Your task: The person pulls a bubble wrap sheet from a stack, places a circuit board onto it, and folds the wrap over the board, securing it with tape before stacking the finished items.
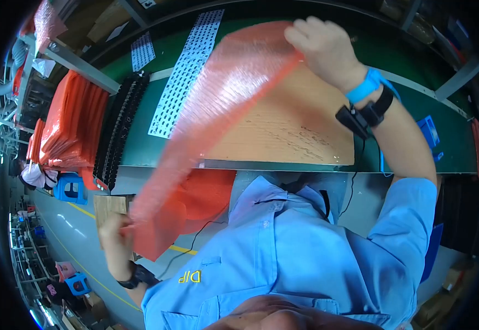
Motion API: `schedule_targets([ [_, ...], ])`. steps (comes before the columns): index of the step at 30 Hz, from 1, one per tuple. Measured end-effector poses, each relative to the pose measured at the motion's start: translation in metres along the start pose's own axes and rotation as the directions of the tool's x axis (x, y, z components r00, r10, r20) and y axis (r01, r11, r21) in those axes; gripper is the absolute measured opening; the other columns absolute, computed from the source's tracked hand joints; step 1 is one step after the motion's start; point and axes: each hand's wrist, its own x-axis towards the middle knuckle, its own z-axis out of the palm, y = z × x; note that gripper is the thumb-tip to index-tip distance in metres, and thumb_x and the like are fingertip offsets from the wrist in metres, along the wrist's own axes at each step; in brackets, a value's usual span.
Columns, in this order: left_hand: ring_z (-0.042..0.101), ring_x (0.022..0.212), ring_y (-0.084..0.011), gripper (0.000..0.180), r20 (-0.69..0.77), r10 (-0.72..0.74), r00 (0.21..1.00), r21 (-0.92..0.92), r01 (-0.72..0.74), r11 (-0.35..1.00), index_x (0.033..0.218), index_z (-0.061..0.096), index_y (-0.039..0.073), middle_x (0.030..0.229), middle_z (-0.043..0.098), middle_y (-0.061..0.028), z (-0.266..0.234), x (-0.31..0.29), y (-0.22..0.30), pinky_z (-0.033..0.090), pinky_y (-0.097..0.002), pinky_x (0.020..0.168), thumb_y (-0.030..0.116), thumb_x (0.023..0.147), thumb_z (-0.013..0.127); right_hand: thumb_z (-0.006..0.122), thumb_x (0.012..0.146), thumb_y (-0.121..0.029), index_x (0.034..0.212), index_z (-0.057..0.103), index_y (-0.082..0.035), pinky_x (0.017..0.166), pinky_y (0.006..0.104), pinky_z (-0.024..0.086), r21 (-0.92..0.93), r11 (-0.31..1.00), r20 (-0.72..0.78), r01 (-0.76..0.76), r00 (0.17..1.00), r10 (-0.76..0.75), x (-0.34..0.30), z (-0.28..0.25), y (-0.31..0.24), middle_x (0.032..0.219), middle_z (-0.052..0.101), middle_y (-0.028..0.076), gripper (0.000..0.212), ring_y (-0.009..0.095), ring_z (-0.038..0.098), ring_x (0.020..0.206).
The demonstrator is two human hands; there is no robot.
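Head view: looks down on a green worktop (pixel 404 137), with a light-blue shirt (pixel 311 247) filling the lower middle.
Red bubble wrap (pixel 234 71): spans slantwise between both hands, from above the far part of the green worktop to a spot past its near edge at lower left — translucent, shiny, blurred toward the lower end; cannot tell whether a single sheet or a bag.
Right hand (pixel 323 49): pinches the far end of the red bubble wrap, fingers curled in toward the palm.
Left hand (pixel 115 228): closes on the near end of the red bubble wrap, out beyond the worktop's near edge; too blurred to tell how each finger sits.
Right wrist: wears a bright blue strap (pixel 363 87) and, just beside it, a black band (pixel 381 105).
Left wrist: wears a dark band (pixel 139 275).
Brown board (pixel 289 126): lies flat on the green worktop, partly hidden by the red bubble wrap, dark scuffs at near right.
Speckled white sheet (pixel 187 80): lies left of the brown board, rows of small dark marks across it.
Smaller speckled sheet (pixel 142 52): lies farther left, toward the back.
Black toothed rack (pixel 119 129): runs along the worktop's left part — near a stack of red bubble-wrap packs (pixel 74 121).
Blue stool (pixel 71 188): stands below that stack in view.
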Motion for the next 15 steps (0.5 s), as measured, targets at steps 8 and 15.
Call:
schedule_targets([
  [8,0.068,0.094,-0.0354,0.042,0.535,0.419,0.734,-0.357,-0.253,0.899,0.109,0.069,0.005,0.102,0.072,-0.0159,0.095,0.06,0.045,0.053,-0.0425,0.083,0.018,0.071,0.082,0.059,0.075,-0.001,0.112,0.062,-0.003,0.102,0.0442,0.045,0.352,0.85,0.573,-0.392,0.808,0.136,-0.123,0.016,-0.035,0.129,0.059,0.017,0.037,0.037,0.051,0.126],
  [15,0.037,0.141,-0.041,0.073,0.15,0.811,0.566,-0.133,-0.801,0.584,0.127,0.065,0.014,0.153,0.042,-0.016,0.167,0.176,0.169,0.032,-0.0555,0.113,0.053,0.068,0.082,0.061,0.088,-0.019,0.13,0.057,0.001,0.113,0.0549,0.032,0.421,0.698,0.519,-0.58,0.785,0.339,-0.105,-0.007,-0.108,0.141,0.05,0.027,0.046,0.048,0.043,0.132],
])
